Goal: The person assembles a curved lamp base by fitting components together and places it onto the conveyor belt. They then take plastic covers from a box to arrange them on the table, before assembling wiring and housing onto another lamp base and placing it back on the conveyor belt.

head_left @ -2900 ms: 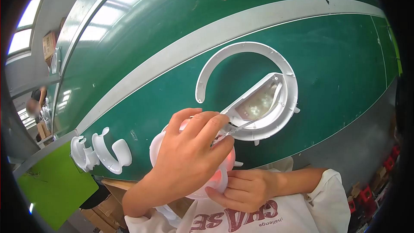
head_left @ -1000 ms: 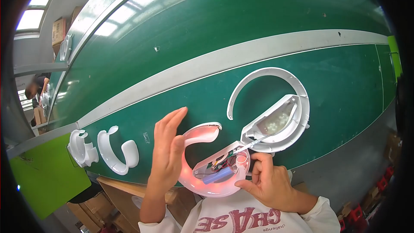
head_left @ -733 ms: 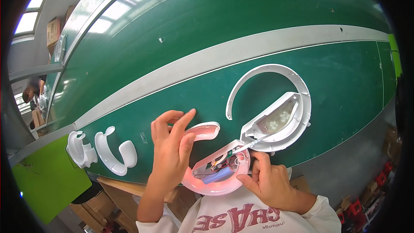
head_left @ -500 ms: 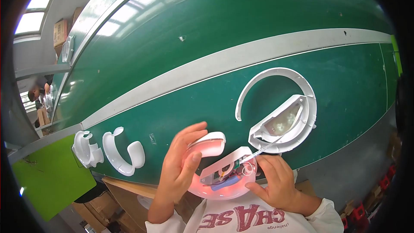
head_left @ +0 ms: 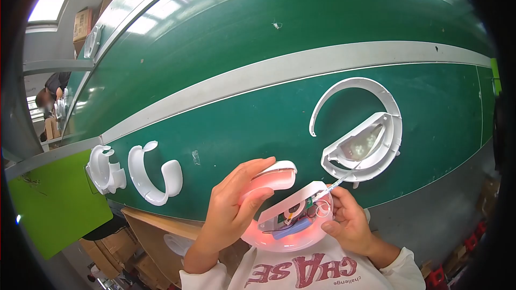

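A white curved plastic housing, lit pink-red from inside, is held in front of my shirt. Inside it are a blue cylindrical battery, a small green circuit board and thin wires. My left hand is closed around its left arm, below the rounded end. At the right side, my right hand grips the housing's edge between thumb and fingers. A pale flat strip cable runs from the board to a white ring-shaped shell on the table.
On the left of the green table lie a white C-shaped shell and another white shell piece. A scrap of clear plastic lies nearby. Beside the table is a lime-green surface. A person is at the far left.
The housing and both hands have shifted slightly right in view. My right-hand fingers have moved from over the housing's edge to a grip around its side.
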Demonstrator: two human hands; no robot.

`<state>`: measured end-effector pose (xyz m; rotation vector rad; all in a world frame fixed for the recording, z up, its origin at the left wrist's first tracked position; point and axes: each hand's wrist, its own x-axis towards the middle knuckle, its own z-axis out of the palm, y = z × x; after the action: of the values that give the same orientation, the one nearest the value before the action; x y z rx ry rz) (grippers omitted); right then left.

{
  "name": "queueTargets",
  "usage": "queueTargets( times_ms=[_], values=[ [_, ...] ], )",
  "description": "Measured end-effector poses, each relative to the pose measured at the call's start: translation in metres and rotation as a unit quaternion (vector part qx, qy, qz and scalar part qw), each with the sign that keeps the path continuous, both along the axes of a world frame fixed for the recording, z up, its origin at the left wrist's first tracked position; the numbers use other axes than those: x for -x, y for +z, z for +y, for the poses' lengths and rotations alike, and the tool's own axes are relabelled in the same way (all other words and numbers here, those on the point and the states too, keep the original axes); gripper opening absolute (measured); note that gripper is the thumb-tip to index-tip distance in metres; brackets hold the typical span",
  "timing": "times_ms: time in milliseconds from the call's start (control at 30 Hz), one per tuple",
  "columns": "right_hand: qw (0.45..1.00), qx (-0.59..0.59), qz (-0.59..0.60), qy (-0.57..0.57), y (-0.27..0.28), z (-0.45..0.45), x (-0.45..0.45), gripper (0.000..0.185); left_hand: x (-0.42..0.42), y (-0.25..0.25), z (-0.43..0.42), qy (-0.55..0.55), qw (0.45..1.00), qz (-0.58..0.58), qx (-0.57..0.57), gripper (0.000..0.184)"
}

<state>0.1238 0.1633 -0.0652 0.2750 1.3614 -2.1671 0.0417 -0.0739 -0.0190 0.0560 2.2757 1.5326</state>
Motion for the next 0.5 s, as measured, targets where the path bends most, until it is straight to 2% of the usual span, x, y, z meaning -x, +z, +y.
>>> queueTargets(
  times_ms=[200,367,467,500],
  values=[
    [1.0,-0.007,0.008,0.008,0.002,0.001,0.003,0.069,-0.004,-0.01,-0.002,0.024,0.997,-0.037,-0.061,0.04],
    [0.999,-0.032,0.02,0.004,0.005,0.003,0.008,0.067,-0.008,-0.013,0.001,0.08,0.985,-0.085,-0.124,0.05],
    [0.999,-0.033,0.003,0.0,0.003,0.001,0.008,0.065,0.0,-0.003,0.004,0.022,0.996,-0.066,-0.057,0.047],
    [0.999,-0.041,0.011,0.003,0.003,0.001,0.009,0.065,0.003,-0.003,0.007,-0.006,1.0,-0.001,0.015,0.045]
  ],
)
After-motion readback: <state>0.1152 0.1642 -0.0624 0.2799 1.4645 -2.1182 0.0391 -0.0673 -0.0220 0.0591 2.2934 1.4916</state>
